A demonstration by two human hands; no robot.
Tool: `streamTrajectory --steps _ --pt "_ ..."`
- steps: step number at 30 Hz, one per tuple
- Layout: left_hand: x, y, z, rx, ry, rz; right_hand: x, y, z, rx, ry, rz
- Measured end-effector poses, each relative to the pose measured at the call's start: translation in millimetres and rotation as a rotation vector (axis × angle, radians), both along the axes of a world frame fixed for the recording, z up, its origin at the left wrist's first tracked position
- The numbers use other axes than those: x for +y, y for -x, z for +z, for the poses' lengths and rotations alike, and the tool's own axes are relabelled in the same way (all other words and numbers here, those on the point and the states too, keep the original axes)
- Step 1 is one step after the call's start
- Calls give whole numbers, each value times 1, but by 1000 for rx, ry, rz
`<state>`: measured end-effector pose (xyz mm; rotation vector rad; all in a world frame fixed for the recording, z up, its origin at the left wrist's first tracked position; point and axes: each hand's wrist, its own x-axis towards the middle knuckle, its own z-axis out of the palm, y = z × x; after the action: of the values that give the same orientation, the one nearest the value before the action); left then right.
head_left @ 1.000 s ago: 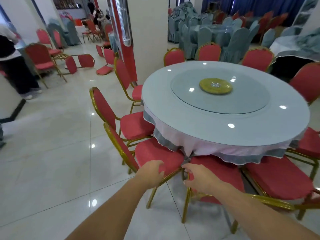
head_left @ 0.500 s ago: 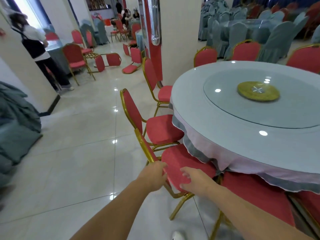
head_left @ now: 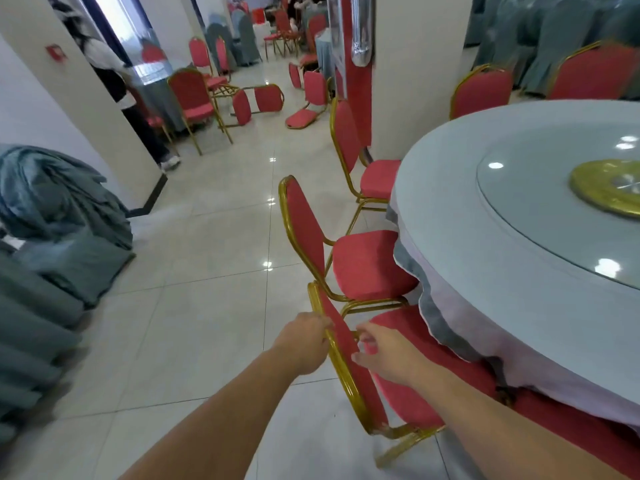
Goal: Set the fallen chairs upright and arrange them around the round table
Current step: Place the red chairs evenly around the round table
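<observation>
Desk: What does the right edge cut?
Photographer: The round table (head_left: 519, 254) and its gold disc (head_left: 609, 188). The tablecloth (head_left: 467, 327) covers part of the nearest chair (head_left: 367, 400) seat.
Desk: And left?
Photographer: Blurred grey covers (head_left: 52, 220), cropped; a pillar (head_left: 69, 81) half hides a person (head_left: 104, 57). The left hand (head_left: 304, 344) loses its fingertips behind the chair's frame.

My view has swung left: the round desk under its pale grey cloth (head_left: 502, 271) now sits at the right edge, and a heap of blue-grey cloth (head_left: 52, 209) has come in on the left. The left grip (head_left: 304, 344) has gone from the seat front of the nearest red-cushioned chair with the gold metal frame (head_left: 367, 400) to its backrest, fingers curled round the gold rail. The right grip (head_left: 391, 355) has left the seat cushion and reaches, fingers loose, to the backrest's red inner face. The person in white and black (head_left: 104, 60) now stands half behind the white pillar (head_left: 69, 109).
</observation>
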<state>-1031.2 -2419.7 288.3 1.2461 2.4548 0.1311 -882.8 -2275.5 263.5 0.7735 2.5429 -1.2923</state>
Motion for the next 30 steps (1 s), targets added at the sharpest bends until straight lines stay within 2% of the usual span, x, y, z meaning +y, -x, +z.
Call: streamTrajectory --steps 6,10,16,20,30 --pt "28 48 -23 32 65 -179 12 30 -9 -26 38 -93" --pt "47 79 -37 -29 104 -222 11 51 -5 -49 144 -156" --pt "85 164 -54 -116 94 -334 11 129 -14 -40 126 -335" --pt "96 235 -49 -48 75 -489 3 189 -17 -42 127 -455" --pt "137 377 -28 166 -101 -392 13 303 -28 -115 161 -494"
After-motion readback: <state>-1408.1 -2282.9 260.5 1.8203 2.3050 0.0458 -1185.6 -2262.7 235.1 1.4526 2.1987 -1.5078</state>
